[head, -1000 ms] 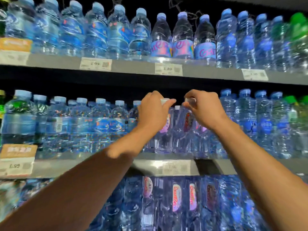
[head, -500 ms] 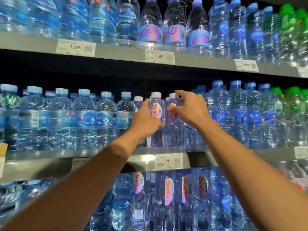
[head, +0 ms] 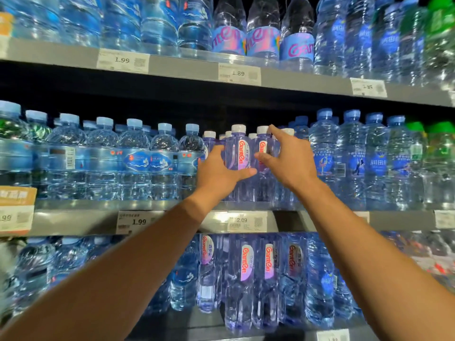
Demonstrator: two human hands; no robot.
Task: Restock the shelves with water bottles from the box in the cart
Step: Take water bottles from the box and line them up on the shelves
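On the middle shelf [head: 81, 219], the left hand [head: 216, 173] and right hand [head: 293, 158] each grasped 1 of 2 upright purple bottles [head: 237, 156], seemingly mid-placement; next, I judged, came letting go.

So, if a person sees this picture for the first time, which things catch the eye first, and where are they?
Two bare arms reach up the middle: the left hand grips a purple-tinted bottle on the middle shelf, and the right hand holds the bottle beside it. Blue-capped bottles pack the shelf left, green-capped ones far right.
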